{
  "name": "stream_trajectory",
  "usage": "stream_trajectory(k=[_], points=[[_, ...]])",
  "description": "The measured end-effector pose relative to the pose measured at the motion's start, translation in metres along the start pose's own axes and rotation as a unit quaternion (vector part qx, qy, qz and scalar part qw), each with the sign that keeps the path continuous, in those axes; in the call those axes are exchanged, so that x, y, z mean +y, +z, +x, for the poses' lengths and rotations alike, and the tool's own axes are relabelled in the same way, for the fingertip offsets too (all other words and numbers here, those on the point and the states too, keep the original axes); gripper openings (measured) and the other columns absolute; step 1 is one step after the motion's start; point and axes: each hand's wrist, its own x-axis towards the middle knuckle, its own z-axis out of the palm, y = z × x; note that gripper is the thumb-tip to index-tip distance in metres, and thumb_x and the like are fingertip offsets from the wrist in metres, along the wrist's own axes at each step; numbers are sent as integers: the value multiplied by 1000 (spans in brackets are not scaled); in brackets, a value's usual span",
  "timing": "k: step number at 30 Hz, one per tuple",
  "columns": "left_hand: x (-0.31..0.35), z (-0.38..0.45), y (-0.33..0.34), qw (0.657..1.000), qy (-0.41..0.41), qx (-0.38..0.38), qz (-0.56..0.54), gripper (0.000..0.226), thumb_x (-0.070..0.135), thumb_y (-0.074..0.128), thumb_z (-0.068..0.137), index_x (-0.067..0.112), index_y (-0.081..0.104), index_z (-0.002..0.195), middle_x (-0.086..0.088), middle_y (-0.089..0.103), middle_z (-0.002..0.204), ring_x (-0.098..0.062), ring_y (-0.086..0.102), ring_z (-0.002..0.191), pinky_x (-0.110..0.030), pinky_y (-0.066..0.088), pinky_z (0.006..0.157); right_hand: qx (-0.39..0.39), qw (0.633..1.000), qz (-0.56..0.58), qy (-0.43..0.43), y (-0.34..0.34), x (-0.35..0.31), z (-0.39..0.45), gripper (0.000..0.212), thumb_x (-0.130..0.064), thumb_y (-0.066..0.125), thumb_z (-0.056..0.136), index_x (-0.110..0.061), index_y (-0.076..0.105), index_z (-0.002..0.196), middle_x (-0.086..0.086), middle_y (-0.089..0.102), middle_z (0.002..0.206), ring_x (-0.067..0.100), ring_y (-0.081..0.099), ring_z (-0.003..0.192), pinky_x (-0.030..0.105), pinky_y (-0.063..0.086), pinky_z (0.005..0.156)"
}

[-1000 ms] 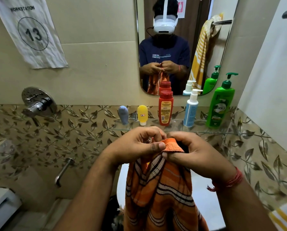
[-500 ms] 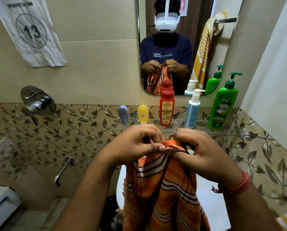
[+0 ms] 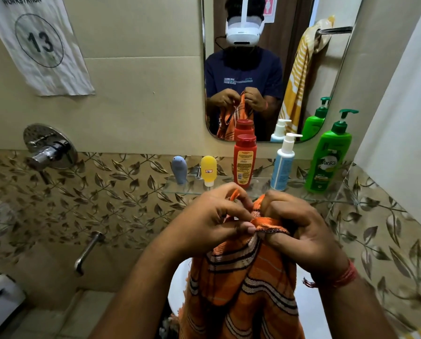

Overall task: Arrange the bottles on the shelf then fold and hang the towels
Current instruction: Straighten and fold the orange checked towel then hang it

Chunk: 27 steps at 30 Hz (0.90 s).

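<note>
Orange striped towel held at lower centre of frame, top edge pinched by left hand and right hand, remainder hung downward. Five bottles stood on glass shelf above hands, centre right.

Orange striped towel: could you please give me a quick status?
Left hand and right hand pinching orange striped towel top edge. Five bottles upright on glass shelf. Nothing obstructing.

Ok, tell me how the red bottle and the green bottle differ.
The red bottle has a flat screw cap; the green bottle has a pump. The red bottle is slimmer and stands mid-shelf; the green bottle is bulkier and stands at the right end. Both are upright on the glass shelf.
</note>
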Motion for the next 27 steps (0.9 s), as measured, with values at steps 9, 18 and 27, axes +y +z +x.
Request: stream_trajectory(k=[9, 18, 27], points=[[-5, 7, -4, 998, 22, 61, -27, 8, 15, 70, 92, 10, 76, 94, -2, 68, 99, -14, 65, 96, -37, 57, 81, -12, 1000, 23, 10, -1, 5, 5, 23, -17, 65, 81, -11, 51, 63, 7, 45, 70, 27, 46, 64, 41, 36, 54], [-10, 6, -14, 995, 28, 94, -32, 12, 27, 65, 96, 19, 69, 87, 7, 64, 88, -16, 64, 85, -26, 51, 72, -114, 987, -93, 65, -10, 9, 9, 10, -22, 66, 92, -21, 63, 82, -4, 57, 79, 19, 57, 76, 38, 47, 64], [-9, 5, -36, 974, -10, 147, -170, 15, 37, 62, 93, 27, 68, 84, 0, 66, 89, -13, 65, 82, -25, 51, 71, -104, 959, 188, 184, 1, 14, -5, 36, -44, 65, 93, -15, 73, 112, 7, 73, 105, 22, 70, 100, 38, 58, 82]])
